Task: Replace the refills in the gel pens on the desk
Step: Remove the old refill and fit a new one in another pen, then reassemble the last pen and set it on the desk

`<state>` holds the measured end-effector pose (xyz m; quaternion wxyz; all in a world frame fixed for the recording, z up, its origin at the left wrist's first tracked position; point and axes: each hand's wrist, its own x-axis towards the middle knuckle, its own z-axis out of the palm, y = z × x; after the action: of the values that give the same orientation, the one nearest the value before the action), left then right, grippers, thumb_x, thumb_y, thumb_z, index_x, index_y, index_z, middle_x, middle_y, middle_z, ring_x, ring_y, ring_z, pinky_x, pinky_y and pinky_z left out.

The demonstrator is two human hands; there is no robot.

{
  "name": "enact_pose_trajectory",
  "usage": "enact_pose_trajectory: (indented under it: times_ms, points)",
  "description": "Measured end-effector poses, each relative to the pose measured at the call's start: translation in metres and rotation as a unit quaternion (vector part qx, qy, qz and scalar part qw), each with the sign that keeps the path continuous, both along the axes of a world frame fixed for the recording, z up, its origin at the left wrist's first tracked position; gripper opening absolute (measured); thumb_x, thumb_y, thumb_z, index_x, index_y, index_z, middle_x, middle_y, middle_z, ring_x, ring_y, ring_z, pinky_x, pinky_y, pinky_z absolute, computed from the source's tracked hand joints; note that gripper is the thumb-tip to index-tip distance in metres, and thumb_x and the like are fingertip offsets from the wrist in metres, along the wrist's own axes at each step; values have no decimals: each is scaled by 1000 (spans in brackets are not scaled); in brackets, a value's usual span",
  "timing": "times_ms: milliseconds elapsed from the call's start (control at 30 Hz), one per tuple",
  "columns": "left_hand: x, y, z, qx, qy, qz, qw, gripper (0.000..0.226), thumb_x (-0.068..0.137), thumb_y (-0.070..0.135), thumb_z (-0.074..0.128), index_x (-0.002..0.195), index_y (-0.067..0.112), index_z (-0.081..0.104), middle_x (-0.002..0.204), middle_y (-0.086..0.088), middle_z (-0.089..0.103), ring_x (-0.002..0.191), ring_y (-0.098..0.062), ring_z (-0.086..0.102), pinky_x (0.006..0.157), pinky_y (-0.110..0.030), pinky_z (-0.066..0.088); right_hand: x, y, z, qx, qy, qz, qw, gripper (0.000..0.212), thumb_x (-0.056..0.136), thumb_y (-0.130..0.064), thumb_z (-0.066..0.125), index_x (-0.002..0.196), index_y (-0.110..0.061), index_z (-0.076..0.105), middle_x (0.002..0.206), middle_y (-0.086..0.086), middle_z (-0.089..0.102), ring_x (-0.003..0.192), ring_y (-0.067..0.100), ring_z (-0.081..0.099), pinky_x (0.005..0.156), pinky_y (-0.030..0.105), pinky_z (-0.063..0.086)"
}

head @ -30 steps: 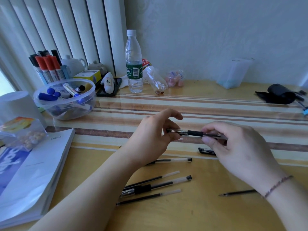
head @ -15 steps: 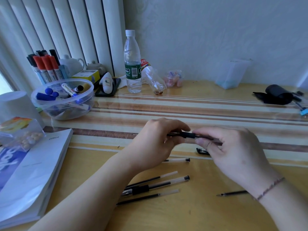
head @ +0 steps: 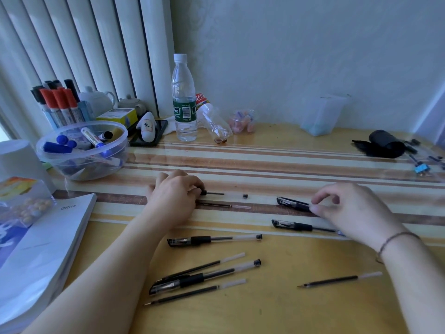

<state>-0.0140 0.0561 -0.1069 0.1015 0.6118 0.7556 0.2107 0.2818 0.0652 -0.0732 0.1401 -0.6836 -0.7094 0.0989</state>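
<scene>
My left hand [head: 175, 194] rests on the striped desk mat, fingers closed on the black end of a clear pen barrel [head: 231, 194] that lies flat. Just below the barrel lies a thin refill [head: 224, 205], its left end under the hand. My right hand [head: 346, 208] pinches the right end of a black capped pen front [head: 292, 204] on the mat. A second capped pen [head: 296, 225] lies below it. Another gel pen [head: 212, 239] lies in the middle. Nearer me are a pen [head: 204, 277] between two refills [head: 204, 265], and one loose refill [head: 339, 279] to the right.
A clear bowl of markers [head: 81, 150] and a book [head: 43, 249] sit at the left. At the back stand a water bottle [head: 184, 100], a tipped empty bottle [head: 214, 121] and a clear box [head: 320, 114]. A black pouch [head: 382, 143] lies far right.
The pen held between both hands above the desk has come apart. My left hand moved left and down with the barrel; my right hand moved right with the capped front.
</scene>
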Motion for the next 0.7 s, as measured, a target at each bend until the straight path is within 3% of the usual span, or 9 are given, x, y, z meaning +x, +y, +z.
enact_pose_trajectory:
  times_ms: [100, 233, 300, 367, 433, 500, 600, 700]
  points:
    - [2, 1, 0, 3, 5, -4, 1000, 24, 99, 31, 42, 104, 41, 64, 125, 9, 53, 121, -26, 36, 100, -47, 30, 0, 2, -4, -6, -26, 12, 1000, 9, 78, -42, 71, 74, -39, 63, 76, -14, 56, 63, 17, 62, 62, 39, 57]
    - [5, -3, 1, -2, 32, -7, 999, 22, 98, 37, 44, 109, 37, 63, 127, 8, 53, 123, -26, 37, 98, -47, 28, 0, 6, -9, 17, -28, 12, 999, 9, 81, -37, 69, 73, -36, 65, 107, -8, 67, 87, 21, 63, 71, 37, 55]
    - [8, -5, 2, 10, 41, -11, 999, 25, 98, 41, 44, 116, 36, 60, 132, 7, 52, 126, -26, 37, 101, -48, 28, -2, 3, -7, 44, -32, 24, 998, 9, 84, -36, 66, 75, -35, 64, 112, -10, 66, 97, 22, 61, 72, 34, 51]
    - [14, -9, 6, 70, 45, -33, 996, 35, 95, 49, 45, 125, 33, 54, 138, 7, 50, 129, -24, 37, 103, -47, 29, -6, -1, -5, 84, -35, 47, 995, 7, 87, -36, 61, 80, -36, 61, 101, -7, 67, 90, 21, 61, 67, 32, 49]
    - [27, -18, 13, 149, 48, -119, 980, 49, 92, 57, 46, 133, 31, 48, 141, 7, 47, 131, -21, 39, 106, -45, 33, -15, -8, -3, 118, -14, 93, 989, 5, 90, -34, 57, 85, -36, 58, 87, -11, 67, 77, 14, 61, 61, 31, 51]
    - [43, -28, 17, 185, 125, -228, 948, 57, 89, 62, 45, 136, 31, 45, 140, 8, 48, 128, -19, 43, 105, -43, 36, -29, -17, -2, 110, 36, 153, 981, 4, 92, -30, 55, 92, -33, 59, 79, -19, 63, 69, 2, 58, 56, 25, 48]
    - [57, -33, 14, 181, 193, -319, 910, 43, 93, 52, 45, 126, 27, 53, 120, 8, 62, 108, -20, 57, 90, -42, 45, -44, -28, -4, 98, 78, 217, 968, 9, 93, -29, 53, 96, -33, 60, 70, -16, 63, 58, 1, 56, 49, 28, 46]
    - [57, -32, 13, 187, 129, -355, 907, 29, 96, 37, 38, 102, 19, 59, 89, 3, 63, 81, -23, 58, 71, -40, 48, -47, -32, -4, 83, 83, 248, 962, 16, 93, -33, 49, 94, -36, 64, 66, -8, 65, 59, 10, 59, 52, 38, 50]
